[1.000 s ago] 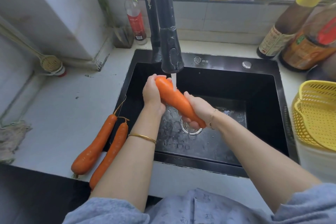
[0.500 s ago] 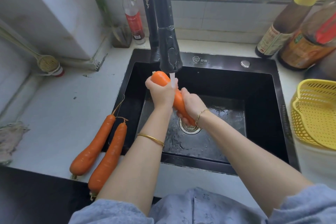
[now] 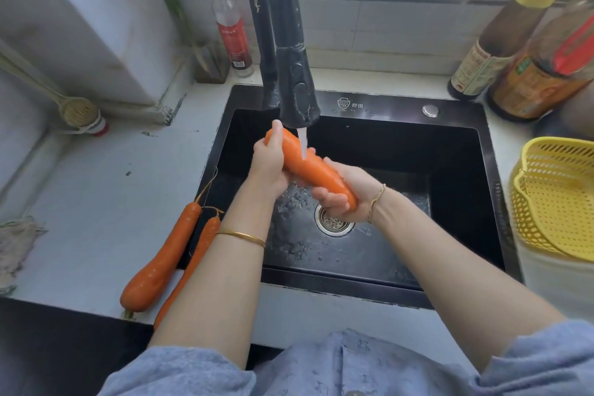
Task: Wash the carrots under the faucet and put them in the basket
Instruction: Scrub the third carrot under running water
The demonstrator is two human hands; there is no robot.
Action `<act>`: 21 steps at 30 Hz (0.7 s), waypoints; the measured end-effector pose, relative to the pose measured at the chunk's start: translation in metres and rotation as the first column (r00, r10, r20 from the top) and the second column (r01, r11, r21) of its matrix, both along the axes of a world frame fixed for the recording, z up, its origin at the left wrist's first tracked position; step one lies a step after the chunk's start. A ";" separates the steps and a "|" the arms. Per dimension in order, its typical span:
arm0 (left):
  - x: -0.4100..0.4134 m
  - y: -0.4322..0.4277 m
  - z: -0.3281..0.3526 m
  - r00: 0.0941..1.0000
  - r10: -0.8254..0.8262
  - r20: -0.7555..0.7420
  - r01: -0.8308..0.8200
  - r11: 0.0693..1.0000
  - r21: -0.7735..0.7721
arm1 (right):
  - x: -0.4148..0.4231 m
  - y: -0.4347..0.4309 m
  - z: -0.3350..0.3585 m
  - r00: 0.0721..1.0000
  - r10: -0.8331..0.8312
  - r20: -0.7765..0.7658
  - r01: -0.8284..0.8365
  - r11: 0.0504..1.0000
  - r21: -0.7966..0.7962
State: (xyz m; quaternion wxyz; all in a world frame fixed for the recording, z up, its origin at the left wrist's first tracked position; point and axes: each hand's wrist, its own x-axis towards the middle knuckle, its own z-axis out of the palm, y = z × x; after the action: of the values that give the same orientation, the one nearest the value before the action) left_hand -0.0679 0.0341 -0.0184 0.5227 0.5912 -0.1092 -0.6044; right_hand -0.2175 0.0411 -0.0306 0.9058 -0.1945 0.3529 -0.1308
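Gripping the carrot [image 3: 310, 167] under the faucet [image 3: 295, 90] stream, over the black sink [image 3: 385, 106]: curling the left hand [image 3: 270, 164] round the thick end, clasping the tapered end in the right hand [image 3: 345, 198]. Having slid the left hand off the top since half a second ago, baring more orange to the water. Leaving two more carrots [image 3: 160, 260] side by side on the pale counter [image 3: 96, 186] at left. Keeping the yellow basket [image 3: 559, 202] at right, near tall sauce bottles [image 3: 491, 51].

A clear plastic bottle with red cap and label [image 3: 229, 26] stands upper centre-left. A dark brown glass bottle with a yellow cap [image 3: 496, 45] stands upper right. A grey crumpled rag [image 3: 16, 244] lies far left.
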 end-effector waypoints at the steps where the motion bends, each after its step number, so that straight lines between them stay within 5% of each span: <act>1: 0.001 0.003 0.002 0.999 -0.020 -0.043 0.019 0.999 -0.031 | -0.004 0.000 -0.004 0.998 0.028 0.060 -0.031 0.998 0.048; 4: 0.005 0.010 0.005 0.988 -0.101 -0.118 0.090 0.991 -0.102 | -0.012 0.003 -0.011 0.971 0.059 0.231 -0.093 0.986 0.137; 6: 0.007 0.013 0.004 0.985 -0.144 -0.099 0.132 0.984 -0.121 | -0.011 0.004 -0.012 0.990 0.031 0.134 -0.047 0.992 0.115; 10: 0.005 0.006 0.001 0.983 -0.045 0.179 0.055 0.997 -0.051 | 0.000 0.005 -0.006 0.975 -0.028 -0.219 -0.034 0.961 -0.275; 14: 0.005 0.006 -0.002 0.961 -0.016 0.276 0.030 0.999 -0.044 | 0.008 0.009 -0.001 0.885 -0.147 -0.442 -0.191 0.751 -0.632; 16: 0.010 0.005 -0.004 0.976 -0.023 0.216 0.039 0.997 -0.068 | 0.011 0.010 -0.002 0.890 -0.190 -0.415 -0.125 0.772 -0.623; 21: 0.011 0.005 0.002 0.992 -0.049 0.115 0.064 0.989 -0.130 | 0.003 0.009 -0.012 0.954 -0.054 -0.295 -0.044 0.948 -0.315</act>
State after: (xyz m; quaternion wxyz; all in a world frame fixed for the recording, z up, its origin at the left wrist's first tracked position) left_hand -0.0569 0.0394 -0.0166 0.5369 0.5844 -0.1953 -0.5763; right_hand -0.2145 0.0502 -0.0431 0.7981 -0.3545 0.4611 -0.1574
